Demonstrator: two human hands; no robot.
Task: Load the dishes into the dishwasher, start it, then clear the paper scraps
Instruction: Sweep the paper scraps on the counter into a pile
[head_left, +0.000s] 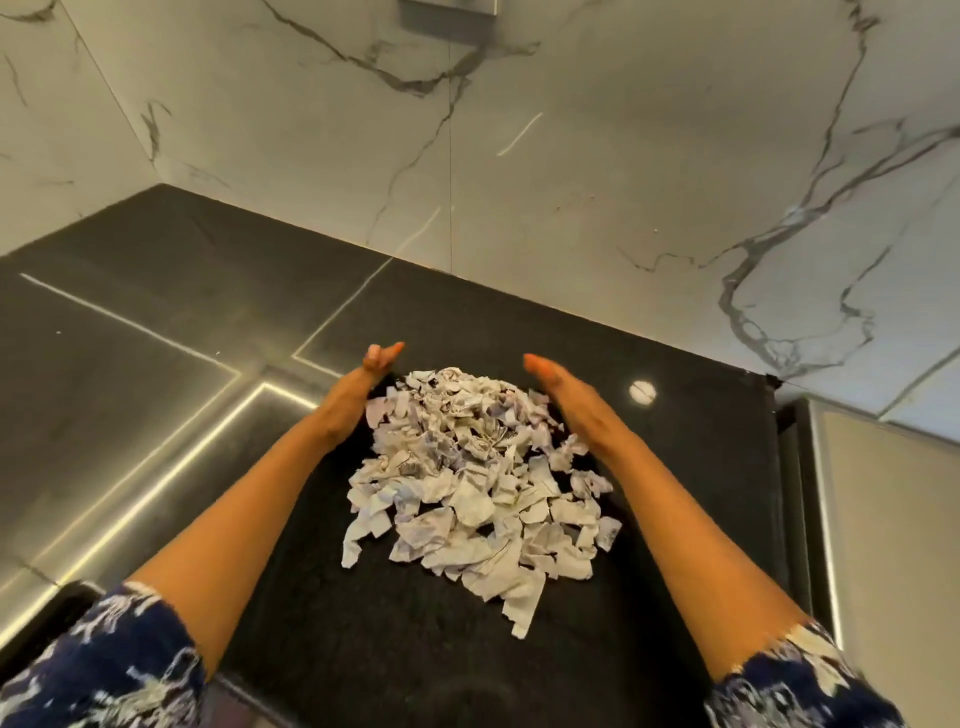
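Note:
A heap of torn white paper scraps (472, 478) with grey and purple print lies on the black countertop (291, 597). My left hand (358, 387) stands on edge against the heap's far left side, fingers stretched out. My right hand (566, 397) stands the same way against the far right side. Both hands flank the pile with palms turned inward, and neither holds anything. Loose scraps trail toward the near edge of the counter. No dishes or dishwasher are in view.
A marble-patterned wall (571, 156) rises behind the counter. The counter's right end (774, 467) drops off beside a pale cabinet face (893, 519). Bright light reflections streak the dark surface at left (156, 467). A grey fixture (447, 15) hangs at the top.

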